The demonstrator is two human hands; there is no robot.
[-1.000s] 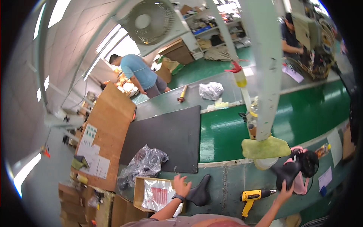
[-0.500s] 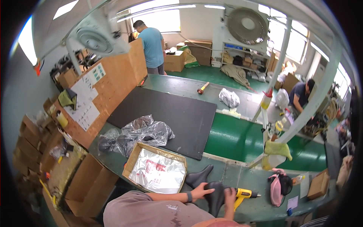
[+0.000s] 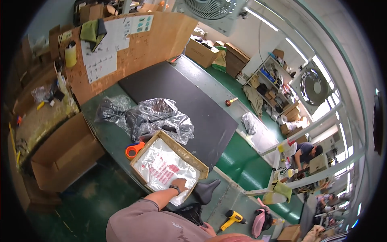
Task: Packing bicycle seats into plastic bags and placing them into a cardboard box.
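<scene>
My left hand (image 3: 181,184) rests on the silvery plastic bags (image 3: 161,163) stacked in an open cardboard box (image 3: 203,171). Its fingertips are hard to make out against the shiny film. Low in the view, my right hand (image 3: 209,230) grips one end of a black bicycle saddle (image 3: 191,213), which lies against my body and is partly hidden by my shirt. A second black saddle (image 3: 207,191) lies on the bench just right of the box. A yellow heat gun (image 3: 232,220) lies to the right of my right hand.
Clear-plastic-wrapped dark items (image 3: 161,119) lie beyond the box on a black mat (image 3: 193,97). An orange tape dispenser (image 3: 133,150) touches the box's left side. An empty carton (image 3: 66,155) stands at left. A pink-and-black object (image 3: 260,222) lies at right; another person (image 3: 306,153) works farther off.
My left hand has left the saddle and moved onto the bags in the box. The view has turned left and tilted. The held saddle is closer to my body.
</scene>
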